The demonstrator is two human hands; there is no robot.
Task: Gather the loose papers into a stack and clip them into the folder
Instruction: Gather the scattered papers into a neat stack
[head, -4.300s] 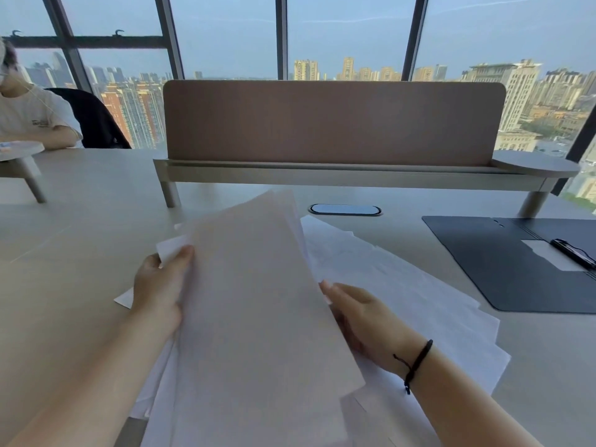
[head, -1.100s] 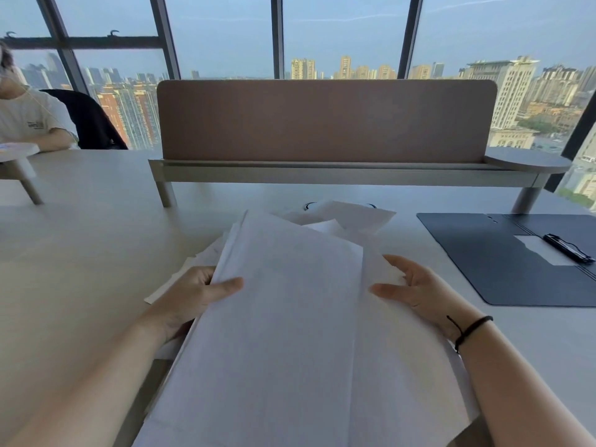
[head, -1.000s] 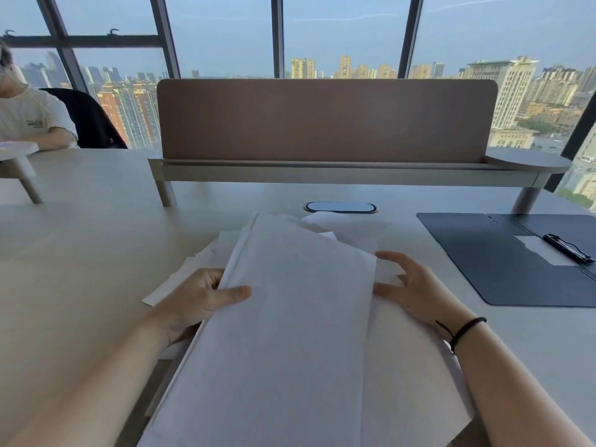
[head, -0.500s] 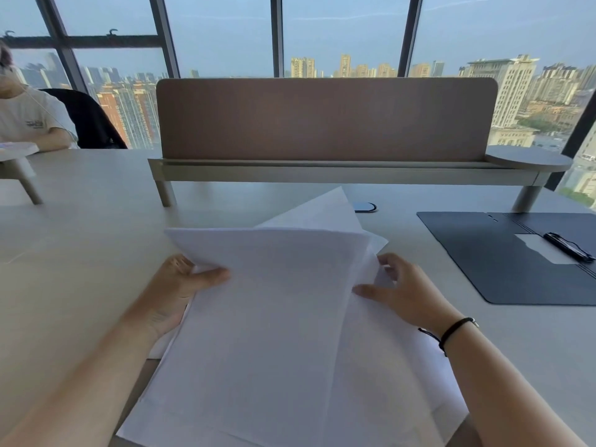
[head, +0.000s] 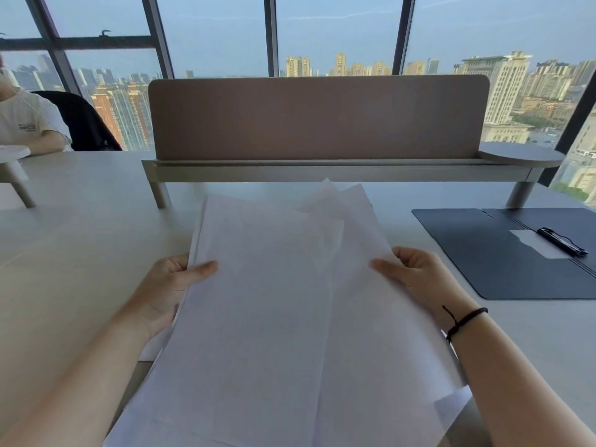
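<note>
The papers point(head: 274, 317) are held above the tabletop point(head: 64, 253), left of the open folder point(head: 490, 253), each grip clamped on a side edge: left hand point(head: 167, 288), right hand point(head: 416, 279). The sheets are unevenly fanned (corners jut at the top), so some could slip free or crease if squared carelessly.

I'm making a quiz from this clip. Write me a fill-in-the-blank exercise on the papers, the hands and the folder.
1. The sheets of paper are gripped by ____ hands, the left hand and the right hand.
2. The dark folder lies ____ on the desk.
3. A black cord circles the ____ wrist.
4. The black clip holds ____ of the gathered sheets.

Missing words: both; open; right; none
</note>
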